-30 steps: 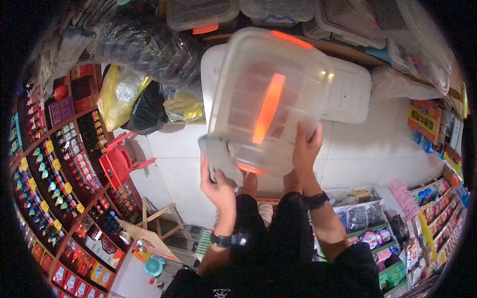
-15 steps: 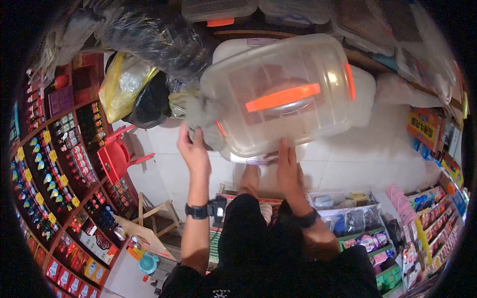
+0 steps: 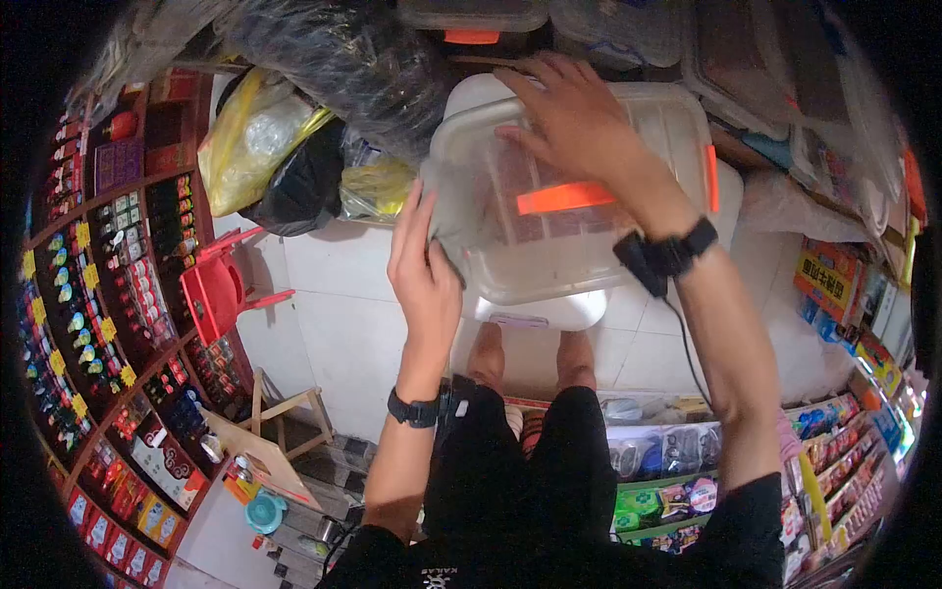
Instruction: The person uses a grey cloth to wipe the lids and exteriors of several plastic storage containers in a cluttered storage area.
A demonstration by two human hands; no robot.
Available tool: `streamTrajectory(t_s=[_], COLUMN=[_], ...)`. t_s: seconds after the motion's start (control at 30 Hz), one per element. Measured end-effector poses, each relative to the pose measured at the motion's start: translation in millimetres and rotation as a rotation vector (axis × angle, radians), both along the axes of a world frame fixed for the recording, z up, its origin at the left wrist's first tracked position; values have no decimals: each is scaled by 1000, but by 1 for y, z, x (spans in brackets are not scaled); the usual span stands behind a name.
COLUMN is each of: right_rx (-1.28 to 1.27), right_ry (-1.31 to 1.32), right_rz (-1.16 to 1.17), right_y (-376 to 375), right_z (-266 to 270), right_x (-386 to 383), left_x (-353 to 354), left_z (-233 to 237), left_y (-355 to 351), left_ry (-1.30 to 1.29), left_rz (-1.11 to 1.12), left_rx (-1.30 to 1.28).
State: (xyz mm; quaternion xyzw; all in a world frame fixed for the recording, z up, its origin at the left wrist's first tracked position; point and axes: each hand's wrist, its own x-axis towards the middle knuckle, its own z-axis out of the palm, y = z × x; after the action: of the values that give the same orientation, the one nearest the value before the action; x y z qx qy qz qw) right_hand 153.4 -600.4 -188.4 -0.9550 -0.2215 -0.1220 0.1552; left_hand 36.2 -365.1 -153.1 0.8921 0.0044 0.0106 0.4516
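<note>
A translucent plastic box lid with orange latches and an orange handle [image 3: 566, 197] lies, slightly turned, over a whitish container [image 3: 584, 310]. My left hand [image 3: 422, 250] is at the lid's left edge, holding a grey cloth [image 3: 453, 211] against it, fingers partly bent. My right hand [image 3: 569, 118] reaches over the far part of the lid, fingers spread, with nothing in it; whether it touches the lid I cannot tell.
Yellow [image 3: 257, 137] and black bags [image 3: 302, 187] lie left of the lid. A red stool [image 3: 221, 290] and a wooden folding frame [image 3: 294, 422] stand at the left, beside goods shelves [image 3: 128, 255]. More lidded boxes [image 3: 471, 15] are at the far side.
My right hand has moved from the lid's near edge to above its far part. My left hand and the grey cloth remain at its left side. The view has shifted slightly.
</note>
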Motion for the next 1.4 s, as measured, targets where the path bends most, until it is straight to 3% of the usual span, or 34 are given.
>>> streamTrajectory(t_s=[0.07,0.13,0.17,0.23,0.33,0.63,0.77,0.97,1.03,1.1,1.4], right_rx=[-73,-117,-121,-84,-64,-45,-36,-50,-30,-54,-52], right_ry=[45,331,334,200,218,183,148,138,109,105,139], right_rz=[37,-27,-20,-16,-7,-6,5,0,16,13,-15], right_y=[5,11,13,11,11,8,8,7,7,8,9], right_z=[-7,5,4,2,6,0,-4,-5,-6,-3,-8], right_x=[6,10,9,6,5,2,3,5,6,4,3], left_x=[21,36,35,33,15,-67,-50,31,45,40,-82], left_z=[1,-4,0,7,15,30,35,25,11,12,13], left_y=[-5,-9,-14,-25,-22,-25,-15,-9,-19,-25,-20], left_ry=[-13,-168,-163,-95,50,140,133,-11,-107,-107,104], left_rz=[-18,-176,-170,-235,-281,-239,-224,-119,-245,-216,-130], left_rx=[43,329,327,579,628,445,427,422,601,632,285])
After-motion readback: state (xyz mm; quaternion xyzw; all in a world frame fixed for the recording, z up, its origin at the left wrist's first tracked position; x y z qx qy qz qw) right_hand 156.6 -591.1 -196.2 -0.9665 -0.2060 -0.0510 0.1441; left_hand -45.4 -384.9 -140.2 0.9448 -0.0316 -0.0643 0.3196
